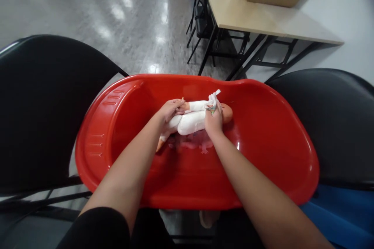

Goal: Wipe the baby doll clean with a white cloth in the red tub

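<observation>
A white-clad doll point(191, 123) stretches along the red baby bathtub point(271, 132), rounded head end point(228, 113) to the right, one limb point(160, 145) slanting lower left. The left hand point(170, 109) curls its fingers around another limb point(197, 105); the right hand point(214, 120) grips bunched cloth point(214, 98), partly hiding the doll. Black chairs point(49, 113) flank the tub.

Office-like room: table point(233, 13), black chairs point(49, 113)
</observation>
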`<state>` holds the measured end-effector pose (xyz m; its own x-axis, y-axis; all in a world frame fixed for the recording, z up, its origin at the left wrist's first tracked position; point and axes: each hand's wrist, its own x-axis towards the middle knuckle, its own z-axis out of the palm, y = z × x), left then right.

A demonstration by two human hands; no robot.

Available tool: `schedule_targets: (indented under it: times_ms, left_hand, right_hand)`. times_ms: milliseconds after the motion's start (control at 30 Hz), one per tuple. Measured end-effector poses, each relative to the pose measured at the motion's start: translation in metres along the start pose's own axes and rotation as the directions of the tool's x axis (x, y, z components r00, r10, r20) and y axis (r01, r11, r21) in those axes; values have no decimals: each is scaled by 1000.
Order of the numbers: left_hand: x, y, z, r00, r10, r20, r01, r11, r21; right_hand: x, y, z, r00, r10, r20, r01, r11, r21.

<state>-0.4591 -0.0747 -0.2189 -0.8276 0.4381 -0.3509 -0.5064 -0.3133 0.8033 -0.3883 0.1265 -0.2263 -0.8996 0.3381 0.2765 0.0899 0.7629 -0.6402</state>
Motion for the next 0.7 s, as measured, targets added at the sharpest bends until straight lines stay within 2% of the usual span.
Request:
schedule_targets:
  times_ms: [100, 233, 467, 700]
  left_hand:
    - [-4, 0, -3, 999, 0, 42, 0, 1000, 10]
    - [-14, 5, -1, 1000, -9, 20, 9, 999, 37]
    - [-36, 14, 3, 999, -40, 8, 39, 994, 98]
    - [-52, 15, 7, 997, 66, -28, -52, 933, 356]
  right_hand:
    - [-1, 1, 3, 1000, 12, 1, -12, 999, 49]
    - [-3, 0, 3, 1000, 2, -19, -1, 998, 69]
    - [-8, 0, 4, 994, 105, 9, -105, 990, 96]
    - [-9, -4, 11, 998, 67, -14, -66, 997, 50]
